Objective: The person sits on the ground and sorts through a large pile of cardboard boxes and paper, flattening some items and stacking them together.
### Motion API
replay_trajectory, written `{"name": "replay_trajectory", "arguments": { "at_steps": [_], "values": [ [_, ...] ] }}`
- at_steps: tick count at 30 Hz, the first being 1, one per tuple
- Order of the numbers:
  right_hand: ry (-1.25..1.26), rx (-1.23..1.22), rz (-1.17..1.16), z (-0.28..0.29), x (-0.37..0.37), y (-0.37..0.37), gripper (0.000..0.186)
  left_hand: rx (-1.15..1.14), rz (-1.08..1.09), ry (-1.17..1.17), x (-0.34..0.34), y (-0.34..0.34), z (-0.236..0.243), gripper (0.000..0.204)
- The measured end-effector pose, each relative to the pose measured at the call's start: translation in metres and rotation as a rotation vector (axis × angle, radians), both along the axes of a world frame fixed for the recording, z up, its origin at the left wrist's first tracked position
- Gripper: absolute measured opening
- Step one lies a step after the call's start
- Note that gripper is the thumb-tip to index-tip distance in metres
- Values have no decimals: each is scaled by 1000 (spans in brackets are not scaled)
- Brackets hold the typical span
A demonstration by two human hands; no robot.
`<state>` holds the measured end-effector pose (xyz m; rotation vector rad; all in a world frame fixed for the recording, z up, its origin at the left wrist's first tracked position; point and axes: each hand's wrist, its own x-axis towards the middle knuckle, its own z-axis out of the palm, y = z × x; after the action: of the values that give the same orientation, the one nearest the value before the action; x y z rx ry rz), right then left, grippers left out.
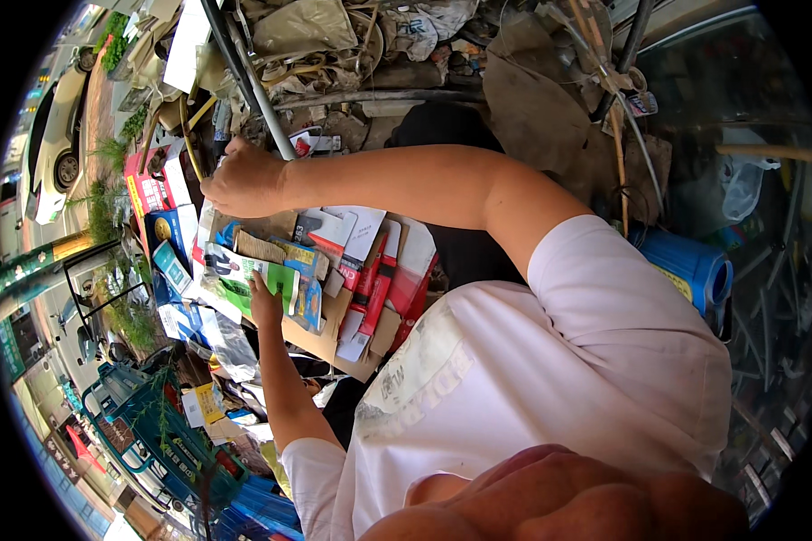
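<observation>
Left hand (266,307) pinches the green-and-white sheet (235,285) atop the cardboard stack (320,342), apparently steadying it; right hand (246,185) clenches at that stack's edge, contents indiscernible.

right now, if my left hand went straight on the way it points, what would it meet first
Past the green-and-white sheet it holds, your left hand would probably meet the brown corrugated cardboard first, though its depth is unclear.

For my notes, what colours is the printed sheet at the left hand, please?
The sheet is mainly green and white, clearest in the head view.
</observation>
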<state>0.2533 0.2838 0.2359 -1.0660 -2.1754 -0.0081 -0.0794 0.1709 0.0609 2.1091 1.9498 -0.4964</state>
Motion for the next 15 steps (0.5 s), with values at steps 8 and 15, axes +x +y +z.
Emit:
{"name": "replay_trajectory", "arguments": {
  "at_steps": [8,15],
  "values": [
    [361,-188,-63,24,46,0,20,84,188,78,15,-20,38,64],
    [542,-340,-40,48,47,-22,17,91,214,115,16,-53,44,69]
  ]
}}
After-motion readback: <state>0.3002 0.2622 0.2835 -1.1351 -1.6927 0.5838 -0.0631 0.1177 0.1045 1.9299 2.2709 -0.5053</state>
